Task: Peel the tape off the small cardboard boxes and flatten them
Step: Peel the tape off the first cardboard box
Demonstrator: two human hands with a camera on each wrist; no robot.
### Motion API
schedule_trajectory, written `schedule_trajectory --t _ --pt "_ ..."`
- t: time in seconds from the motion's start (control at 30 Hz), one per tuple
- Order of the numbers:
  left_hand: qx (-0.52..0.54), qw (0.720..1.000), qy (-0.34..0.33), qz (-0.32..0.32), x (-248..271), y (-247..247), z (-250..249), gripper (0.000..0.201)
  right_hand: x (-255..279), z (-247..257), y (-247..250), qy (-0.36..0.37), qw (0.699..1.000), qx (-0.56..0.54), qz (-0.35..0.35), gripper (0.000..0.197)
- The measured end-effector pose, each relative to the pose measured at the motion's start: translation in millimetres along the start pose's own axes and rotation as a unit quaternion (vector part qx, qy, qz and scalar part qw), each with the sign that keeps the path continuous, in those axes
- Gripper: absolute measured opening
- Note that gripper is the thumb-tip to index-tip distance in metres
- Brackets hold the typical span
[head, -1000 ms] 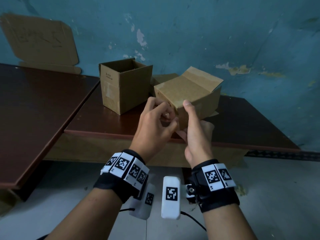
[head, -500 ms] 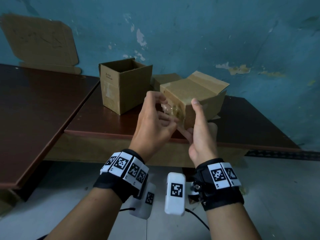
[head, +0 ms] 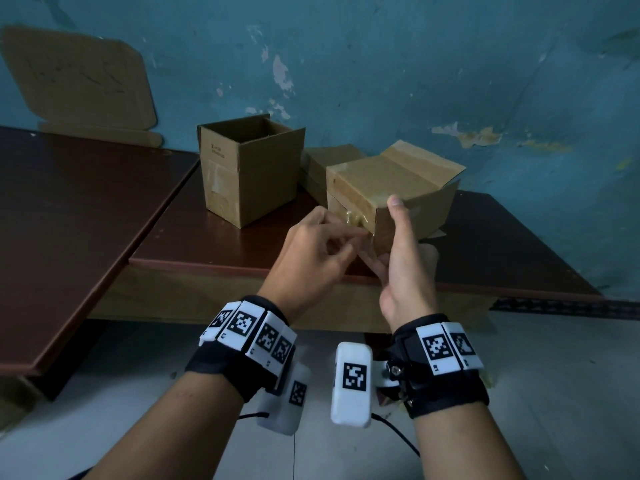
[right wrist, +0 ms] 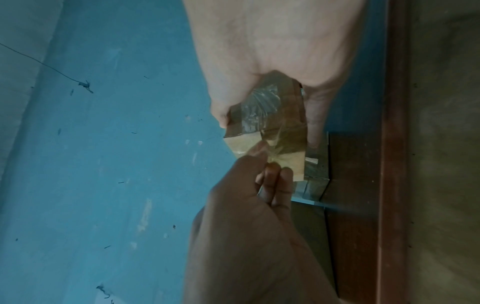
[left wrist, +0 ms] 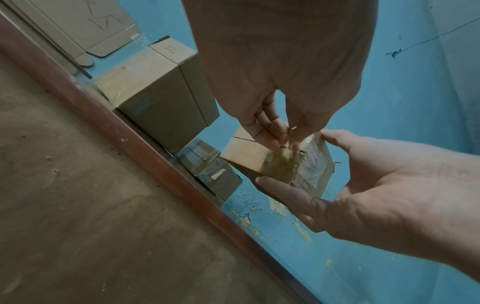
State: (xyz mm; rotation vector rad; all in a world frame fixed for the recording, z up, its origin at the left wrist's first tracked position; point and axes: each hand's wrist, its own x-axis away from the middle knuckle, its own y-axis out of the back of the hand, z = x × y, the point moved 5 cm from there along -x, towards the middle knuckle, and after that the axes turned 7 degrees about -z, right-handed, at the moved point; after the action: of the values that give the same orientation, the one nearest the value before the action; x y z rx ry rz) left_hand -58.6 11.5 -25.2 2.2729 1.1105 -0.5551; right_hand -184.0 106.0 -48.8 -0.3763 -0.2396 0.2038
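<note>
- Brown cardboard, sealed with glossy clear tape: the small closed cardboard box (head: 388, 183) sits in my grip, lifted clear above the front edge of the dark reddish-brown wooden table (head: 214, 237).
- The strip of clear tape (left wrist: 310, 162) runs over the box's near end, wrinkled and partly lifted at the corner.
- My left hand (head: 311, 258) pinches that loose tape end between thumb and curled fingertips (left wrist: 270, 135), right at the box's lower near corner.
- My right hand (head: 405, 271) holds the box from the side and underneath, the thumb (head: 398, 216) upright against its near face and the fingers wrapped beneath it.
- Behind the held box, a second small taped cardboard box (head: 329, 168) rests on the table, close to the wall.
- To the left of it stands a taller open-topped cardboard box (head: 249, 174), upright, with faint print near its upper edge and tape on its side.
- A second dark brown table (head: 69, 209) adjoins the first on the left.
- At that table's back, a flattened cardboard sheet with rounded flaps (head: 79, 81) leans against the peeling blue-painted wall (head: 450, 64).
- Black wristbands with white square-coded marker blocks (head: 249, 334) circle both my wrists, above a pale grey floor (head: 554, 393).
</note>
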Motion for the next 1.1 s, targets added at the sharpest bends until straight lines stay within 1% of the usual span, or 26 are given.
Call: schedule_trajectory --t 0.1,0.17,0.23,0.27,0.3,0.4,0.47,0.53,0.6,0.63,0.7,0.73,0.77,0.83,0.87,0.93,0.97,1.03,1.1 --pt "0.032 0.999 0.007 -0.004 1 0 -1 0.032 -1 -3 -1 0.007 0.999 0.035 -0.002 0.117" --pt "0.037 0.999 0.008 -0.008 1 0 1 0.028 1 -4 -2 0.024 0.998 0.057 -0.005 0.123" --pt "0.018 1.0 0.01 -0.007 0 0 5 0.021 6 -3 -4 0.042 0.996 0.073 0.008 0.123" --pt "0.014 1.0 0.013 -0.01 -1 0 5 0.021 8 -1 -6 0.054 0.995 0.077 0.014 0.12" --pt "0.019 1.0 0.019 -0.016 -1 1 5 0.023 10 1 -6 0.064 0.995 0.078 0.018 0.113" --pt "0.062 0.995 0.063 -0.035 -1 4 4 0.028 13 5 -7 0.079 0.993 0.085 0.022 0.085" --pt "0.084 0.991 0.092 -0.042 -2 4 7 0.028 16 7 -9 0.097 0.988 0.116 0.036 0.073" --pt "0.085 0.99 0.103 -0.046 -2 4 9 0.024 18 8 -10 0.112 0.982 0.146 0.045 0.062" --pt "0.083 0.989 0.109 -0.049 -2 3 9 0.023 19 8 -12 0.12 0.98 0.152 0.05 0.052" --pt "0.084 0.989 0.112 -0.049 -1 3 7 0.025 19 9 -12 0.123 0.98 0.147 0.052 0.048" --pt "0.098 0.987 0.116 -0.053 -1 4 4 0.032 19 10 -13 0.124 0.982 0.134 0.054 0.043" --pt "0.094 0.988 0.112 -0.056 -1 5 4 0.031 20 10 -14 0.125 0.982 0.129 0.056 0.043" --pt "0.079 0.99 0.101 -0.058 -2 6 4 0.026 20 10 -14 0.126 0.982 0.126 0.06 0.043" --pt "0.054 0.994 0.075 -0.064 -3 7 3 0.009 21 11 -14 0.137 0.98 0.128 0.072 0.045" --pt "0.056 0.994 0.064 -0.064 -4 8 2 0.004 22 11 -15 0.148 0.977 0.135 0.077 0.048" --pt "0.075 0.993 0.057 -0.07 -4 9 0 0.023 23 12 -17 0.166 0.972 0.147 0.082 0.051" --pt "0.087 0.992 0.061 -0.072 -4 10 0 0.027 23 12 -17 0.169 0.972 0.144 0.084 0.051" --pt "0.092 0.991 0.064 -0.07 -5 11 -1 0.025 23 12 -17 0.172 0.971 0.136 0.094 0.05" --pt "0.072 0.993 0.047 -0.078 -5 12 -2 0.02 24 13 -18 0.184 0.966 0.146 0.104 0.048"
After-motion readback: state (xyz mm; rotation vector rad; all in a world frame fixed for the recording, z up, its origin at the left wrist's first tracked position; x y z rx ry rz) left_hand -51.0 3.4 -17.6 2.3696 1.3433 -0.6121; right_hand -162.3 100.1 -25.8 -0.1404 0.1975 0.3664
